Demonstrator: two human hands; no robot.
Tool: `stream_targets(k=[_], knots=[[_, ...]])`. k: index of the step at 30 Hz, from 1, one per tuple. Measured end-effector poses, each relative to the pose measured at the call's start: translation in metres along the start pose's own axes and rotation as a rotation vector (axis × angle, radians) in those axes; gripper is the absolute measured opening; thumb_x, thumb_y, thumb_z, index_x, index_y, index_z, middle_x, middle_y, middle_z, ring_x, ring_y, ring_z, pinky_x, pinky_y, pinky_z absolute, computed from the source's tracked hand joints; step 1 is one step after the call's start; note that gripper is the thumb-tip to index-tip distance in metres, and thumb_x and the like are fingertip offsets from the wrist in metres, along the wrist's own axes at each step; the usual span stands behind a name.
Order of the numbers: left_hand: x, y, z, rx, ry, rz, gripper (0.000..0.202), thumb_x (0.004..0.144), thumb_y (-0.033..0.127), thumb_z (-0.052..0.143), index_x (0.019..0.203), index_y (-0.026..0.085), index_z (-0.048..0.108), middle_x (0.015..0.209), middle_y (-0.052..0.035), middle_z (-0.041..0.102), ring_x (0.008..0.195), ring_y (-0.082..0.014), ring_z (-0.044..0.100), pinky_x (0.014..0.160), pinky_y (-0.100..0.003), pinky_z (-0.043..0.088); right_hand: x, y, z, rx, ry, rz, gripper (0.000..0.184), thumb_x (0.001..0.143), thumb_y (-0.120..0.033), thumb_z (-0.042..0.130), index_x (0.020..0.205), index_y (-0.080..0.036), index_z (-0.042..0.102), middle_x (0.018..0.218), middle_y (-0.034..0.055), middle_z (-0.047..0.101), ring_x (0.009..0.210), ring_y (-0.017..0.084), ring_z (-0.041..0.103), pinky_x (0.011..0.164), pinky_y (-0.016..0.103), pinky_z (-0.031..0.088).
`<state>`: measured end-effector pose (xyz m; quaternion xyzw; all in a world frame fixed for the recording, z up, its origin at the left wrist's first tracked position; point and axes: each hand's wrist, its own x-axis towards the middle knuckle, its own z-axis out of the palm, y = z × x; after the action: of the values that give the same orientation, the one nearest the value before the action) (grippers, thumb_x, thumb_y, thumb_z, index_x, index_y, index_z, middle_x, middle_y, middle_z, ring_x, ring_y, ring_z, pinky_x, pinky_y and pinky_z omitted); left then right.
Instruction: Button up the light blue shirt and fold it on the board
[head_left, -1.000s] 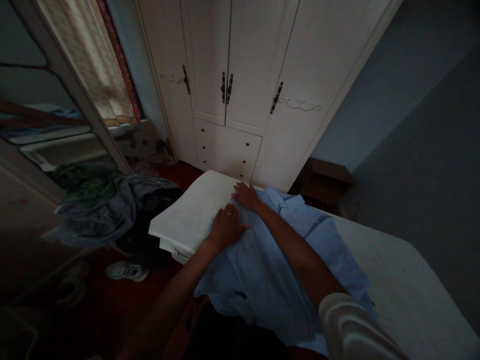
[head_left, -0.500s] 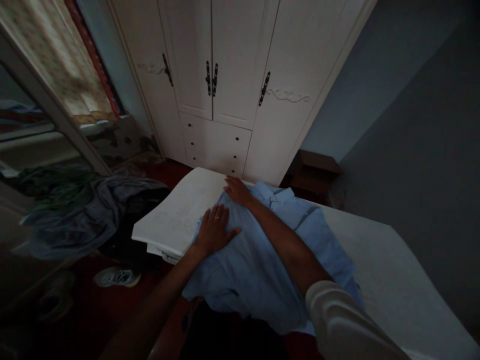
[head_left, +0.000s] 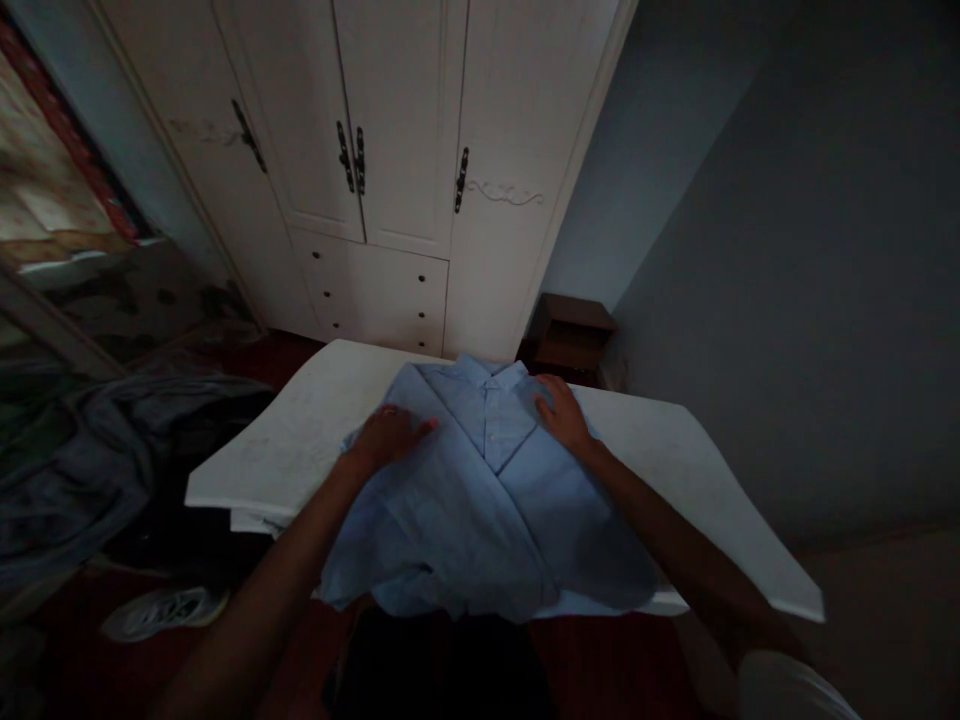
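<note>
We hold both arms extended forward. Our left forearm (head_left: 300, 540) runs from the near left toward the far centre. Our left hand (head_left: 390, 437) lies palm down, fingers loosely extended and pointing right. Our right forearm (head_left: 667, 545) runs from the near right toward the far centre. Our right hand (head_left: 562, 415) lies palm down, fingers pointing far-left. Both hands are flat and unclenched, well apart, roughly level with each other.

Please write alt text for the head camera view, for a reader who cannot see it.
The left hand and right hand lie flat on the shoulders of a light blue button-up shirt spread on a white table; a white wardrobe stands behind.
</note>
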<state>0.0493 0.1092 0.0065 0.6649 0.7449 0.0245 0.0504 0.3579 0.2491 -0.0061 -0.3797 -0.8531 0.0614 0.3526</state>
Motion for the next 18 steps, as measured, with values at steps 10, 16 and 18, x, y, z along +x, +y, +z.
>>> stream_targets(k=[10, 16, 18], knots=[[0.059, 0.168, -0.026, -0.2, 0.122, 0.585, 0.058, 0.089, 0.055, 0.047, 0.129, 0.014, 0.052, 0.136, -0.0147, 0.056, 0.133, -0.0271, 0.045, 0.109, -0.036, 0.036, -0.134, 0.039, -0.067, -0.07, 0.04, 0.329, 0.056, 0.089, -0.049, 0.051, 0.132, -0.014, 0.051, 0.141, 0.0188, 0.049, 0.133, 0.031, 0.044, 0.112, 0.054, 0.035], [0.103, 0.241, 0.014, -0.182, 0.111, 0.645, 0.057, 0.095, 0.048, 0.038, 0.137, 0.01, 0.044, 0.148, -0.0179, 0.043, 0.141, -0.027, 0.033, 0.113, -0.039, 0.031, -0.167, 0.049, -0.092, 0.14, -0.117, 0.381, 0.053, 0.088, -0.041, 0.053, 0.137, -0.02, 0.05, 0.139, 0.0136, 0.054, 0.128, 0.027, 0.051, 0.11, 0.05, 0.038], [0.115, 0.248, 0.027, -0.174, 0.113, 0.641, 0.056, 0.097, 0.046, 0.035, 0.138, 0.009, 0.043, 0.151, -0.0185, 0.037, 0.143, -0.0287, 0.028, 0.115, -0.043, 0.028, -0.174, 0.048, -0.097, 0.182, -0.14, 0.347, 0.051, 0.089, -0.034, 0.051, 0.138, -0.02, 0.049, 0.139, 0.0122, 0.054, 0.128, 0.025, 0.051, 0.11, 0.048, 0.038]])
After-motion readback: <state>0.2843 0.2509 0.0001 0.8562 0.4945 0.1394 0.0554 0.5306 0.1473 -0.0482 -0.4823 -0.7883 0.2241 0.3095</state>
